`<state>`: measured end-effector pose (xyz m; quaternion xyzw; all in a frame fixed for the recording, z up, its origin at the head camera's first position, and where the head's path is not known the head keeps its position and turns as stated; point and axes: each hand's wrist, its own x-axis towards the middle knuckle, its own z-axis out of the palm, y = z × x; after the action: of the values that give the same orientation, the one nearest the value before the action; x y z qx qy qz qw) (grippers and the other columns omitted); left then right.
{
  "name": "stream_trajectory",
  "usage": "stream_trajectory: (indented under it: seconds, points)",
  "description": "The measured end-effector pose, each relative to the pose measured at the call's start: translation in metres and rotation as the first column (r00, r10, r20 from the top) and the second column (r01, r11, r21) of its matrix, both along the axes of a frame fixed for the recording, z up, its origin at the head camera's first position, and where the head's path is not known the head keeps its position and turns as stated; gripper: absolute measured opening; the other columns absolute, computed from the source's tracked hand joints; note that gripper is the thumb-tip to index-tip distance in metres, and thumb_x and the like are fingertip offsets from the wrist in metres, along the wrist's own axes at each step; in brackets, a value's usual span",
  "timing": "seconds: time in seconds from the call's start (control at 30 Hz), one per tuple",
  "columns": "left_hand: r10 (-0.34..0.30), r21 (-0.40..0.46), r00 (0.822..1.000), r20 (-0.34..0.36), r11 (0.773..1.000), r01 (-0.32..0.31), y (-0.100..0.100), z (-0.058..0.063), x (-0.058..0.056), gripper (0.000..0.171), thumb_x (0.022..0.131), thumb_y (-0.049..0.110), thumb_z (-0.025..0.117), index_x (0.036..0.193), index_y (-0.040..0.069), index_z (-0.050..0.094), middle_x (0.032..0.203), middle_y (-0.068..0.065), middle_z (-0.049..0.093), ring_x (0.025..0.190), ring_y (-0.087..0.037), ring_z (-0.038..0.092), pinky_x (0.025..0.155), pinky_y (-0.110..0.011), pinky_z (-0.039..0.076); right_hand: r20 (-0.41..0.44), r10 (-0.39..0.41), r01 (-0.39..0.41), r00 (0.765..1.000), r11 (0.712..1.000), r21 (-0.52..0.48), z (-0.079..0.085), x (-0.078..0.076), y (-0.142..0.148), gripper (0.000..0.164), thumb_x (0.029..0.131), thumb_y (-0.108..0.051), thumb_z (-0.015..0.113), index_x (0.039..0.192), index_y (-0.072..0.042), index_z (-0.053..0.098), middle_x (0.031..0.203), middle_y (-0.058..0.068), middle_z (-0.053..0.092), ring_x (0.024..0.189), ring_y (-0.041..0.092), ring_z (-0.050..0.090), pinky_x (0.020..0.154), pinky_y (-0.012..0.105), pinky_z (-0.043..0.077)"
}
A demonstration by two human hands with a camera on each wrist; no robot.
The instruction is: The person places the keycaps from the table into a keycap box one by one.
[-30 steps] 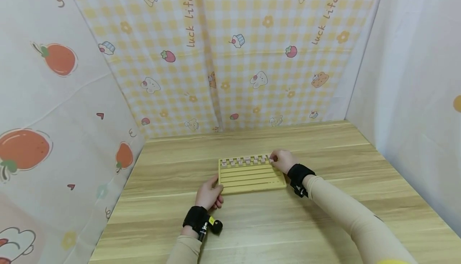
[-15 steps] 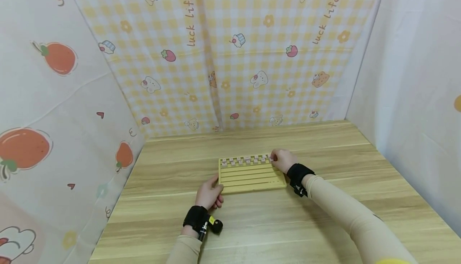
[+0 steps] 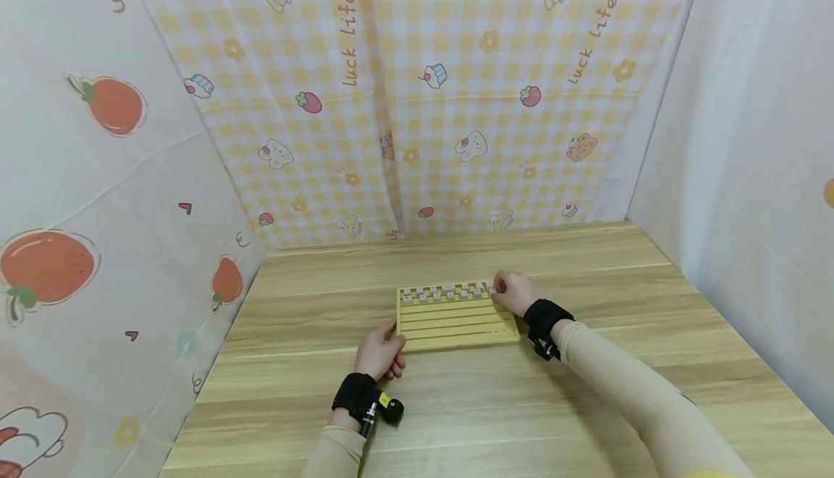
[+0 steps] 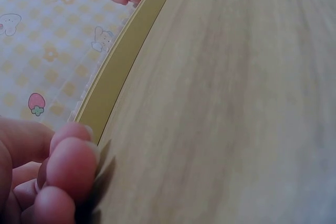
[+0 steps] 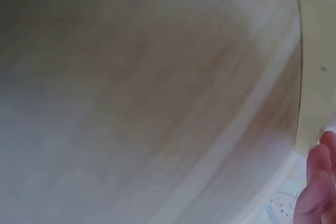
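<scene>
A yellow slotted board [image 3: 459,324] lies flat on the table, its back two rows holding several small pale tiles [image 3: 448,290] with marks too small to read. My left hand [image 3: 378,353] grips the board's front left corner, thumb over the rim. Its curled fingers [image 4: 72,169] show beside the yellow side wall in the left wrist view. At the right end of the tile rows, my right hand [image 3: 517,292] pinches a small tile [image 3: 492,291], mostly covered by the fingertips. The right wrist view catches only some fingers [image 5: 316,182] by the board's side.
The wood-grain table [image 3: 469,413] stretches around the board on all sides. Behind it hangs a yellow checked cloth [image 3: 443,123]. Pale cloth walls close off the left [image 3: 130,174] and right [image 3: 749,174].
The head view has shifted very slightly. Both hands stay almost where they were, left on the board's corner and right at the right-end tile.
</scene>
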<state>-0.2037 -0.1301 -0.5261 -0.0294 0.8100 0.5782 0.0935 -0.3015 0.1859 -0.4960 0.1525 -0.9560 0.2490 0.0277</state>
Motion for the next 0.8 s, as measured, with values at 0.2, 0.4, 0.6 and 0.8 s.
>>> stream_trajectory:
  seconds: [0.2, 0.4, 0.6, 0.8]
  points:
    - [0.007, -0.014, 0.999, -0.037, 1.000, -0.007, 0.000, 0.001, -0.011, 0.057, 0.097, 0.017, 0.055, 0.149, 0.004, 0.036, 0.054, -0.006, 0.060, 0.039, -0.013, 0.055, 0.036, -0.024, 0.044, -0.024, -0.044, 0.041, 0.999, 0.995, -0.096, 0.005, -0.003, 0.016, 0.017, 0.093, -0.015, 0.062, 0.100, -0.001, 0.069, 0.089, 0.011, 0.066, 0.076, 0.024, 0.060, 0.069, 0.040, 0.049]
    - [0.018, -0.004, 0.999, -0.034, 1.000, -0.018, -0.003, -0.004, -0.021, 0.058, 0.096, 0.014, 0.056, 0.149, 0.003, 0.036, 0.052, -0.005, 0.059, 0.038, -0.012, 0.053, 0.035, -0.023, 0.043, -0.021, -0.038, 0.034, 0.999, 0.987, -0.156, 0.000, 0.005, 0.022, 0.022, 0.094, -0.013, 0.060, 0.102, 0.003, 0.072, 0.093, 0.015, 0.070, 0.085, 0.031, 0.064, 0.076, 0.046, 0.052]
    - [0.028, -0.011, 0.998, -0.061, 1.000, -0.029, -0.007, -0.009, -0.028, 0.057, 0.096, 0.013, 0.057, 0.148, 0.000, 0.037, 0.052, -0.005, 0.059, 0.037, -0.011, 0.053, 0.034, -0.023, 0.042, 0.000, -0.007, 0.007, 1.000, 0.984, -0.177, -0.011, 0.010, 0.015, 0.022, 0.093, -0.009, 0.058, 0.099, 0.006, 0.072, 0.085, 0.012, 0.070, 0.075, 0.024, 0.063, 0.074, 0.041, 0.051]
    - [0.051, -0.016, 0.998, -0.035, 0.999, -0.051, -0.007, -0.013, -0.026, 0.056, 0.096, 0.015, 0.057, 0.148, 0.003, 0.038, 0.053, -0.005, 0.060, 0.038, -0.011, 0.052, 0.035, -0.022, 0.043, 0.017, -0.010, 0.013, 1.000, 0.982, -0.190, -0.016, 0.013, 0.012, 0.022, 0.094, -0.008, 0.056, 0.095, 0.004, 0.074, 0.081, 0.008, 0.069, 0.068, 0.015, 0.057, 0.069, 0.034, 0.048]
